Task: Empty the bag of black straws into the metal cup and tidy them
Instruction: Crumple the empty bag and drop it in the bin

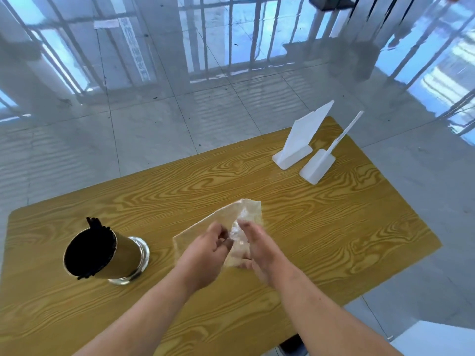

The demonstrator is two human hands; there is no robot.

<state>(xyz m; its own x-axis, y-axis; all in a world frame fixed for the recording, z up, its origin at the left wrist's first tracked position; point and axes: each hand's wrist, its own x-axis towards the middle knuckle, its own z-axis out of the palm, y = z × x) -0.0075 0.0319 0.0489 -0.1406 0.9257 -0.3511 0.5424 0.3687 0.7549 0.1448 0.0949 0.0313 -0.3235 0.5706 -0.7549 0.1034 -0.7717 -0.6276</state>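
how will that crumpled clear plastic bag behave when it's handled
Probably floppy: the clear plastic bag creases between the left hand and right hand. Likely very light, since it looks empty. May slip, being glossy film.

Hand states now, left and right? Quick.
Left hand: fingers curled, pinching the bag.
Right hand: fingers fairly straight against the bag, blurred; grip cannot be told.

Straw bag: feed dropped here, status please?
Left hand pinches clear bag, right hand against it, grip blurred. Bag looks empty; black straws in metal cup, uneven. Nothing in the way.
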